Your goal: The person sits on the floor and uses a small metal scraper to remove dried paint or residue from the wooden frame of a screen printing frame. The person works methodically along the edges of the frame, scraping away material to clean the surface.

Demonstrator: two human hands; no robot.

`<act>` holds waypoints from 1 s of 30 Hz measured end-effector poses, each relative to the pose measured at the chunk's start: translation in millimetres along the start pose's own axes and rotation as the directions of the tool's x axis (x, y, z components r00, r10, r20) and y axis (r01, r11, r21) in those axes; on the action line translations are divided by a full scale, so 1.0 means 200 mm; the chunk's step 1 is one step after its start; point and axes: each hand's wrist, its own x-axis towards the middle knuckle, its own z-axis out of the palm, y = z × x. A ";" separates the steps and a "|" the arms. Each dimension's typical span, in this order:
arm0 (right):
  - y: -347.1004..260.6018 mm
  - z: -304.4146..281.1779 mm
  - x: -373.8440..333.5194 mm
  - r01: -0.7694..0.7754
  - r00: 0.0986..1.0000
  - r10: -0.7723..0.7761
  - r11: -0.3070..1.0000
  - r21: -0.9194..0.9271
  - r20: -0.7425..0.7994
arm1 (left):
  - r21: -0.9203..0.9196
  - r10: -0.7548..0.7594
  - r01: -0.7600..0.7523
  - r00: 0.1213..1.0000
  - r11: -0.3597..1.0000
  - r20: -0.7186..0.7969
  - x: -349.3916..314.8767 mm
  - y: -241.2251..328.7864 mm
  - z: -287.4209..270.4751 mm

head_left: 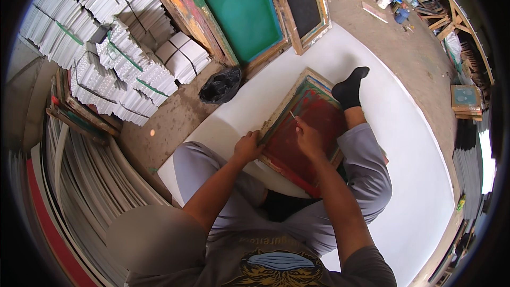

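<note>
A screen-printing frame (307, 128) with dark red mesh and a paint-stained wooden border lies slanted between my legs, on top of at least one more frame. My left hand (247, 146) grips its left edge, with the fingers curled at the rim. Over the red mesh, my right hand (308, 137) is closed around a thin pale stick-like tool (292, 114), whose tip points up and left toward the far border. I cannot make out the tool's exact kind or whether it touches the mesh.
I sit on a white sheet (409, 180). A green-mesh frame (245, 18) and a dark one (300, 1) lean at the far side. A black plastic bag (220, 85) lies by bundled white sheets (119, 69). Paint containers (383, 1) stand far right; long panels (90, 180) line the left.
</note>
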 end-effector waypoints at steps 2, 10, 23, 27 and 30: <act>0.02 0.01 0.02 0.002 1.000 -0.002 0.999 -0.045 0.005 | -0.011 0.006 -0.006 0.999 1.000 -0.037 -0.03 0.05 -0.04; -0.06 0.06 0.09 -0.002 0.996 0.014 0.991 -0.136 0.084 | -0.052 -0.078 0.073 0.993 0.996 -0.091 -0.02 0.08 -0.03; -0.16 0.00 0.12 -0.039 0.991 0.072 0.960 -0.279 0.111 | -0.068 -0.082 0.075 0.991 0.995 -0.105 -0.01 0.10 -0.06; -0.23 -0.05 0.14 -0.082 0.963 0.158 0.943 -0.324 0.219 | -0.062 -0.077 0.071 0.991 0.996 -0.107 0.00 0.09 -0.05; -0.27 -0.08 0.15 -0.075 0.947 0.181 0.928 -0.365 0.266 | -0.059 -0.067 0.061 0.992 0.996 -0.108 0.00 0.09 -0.05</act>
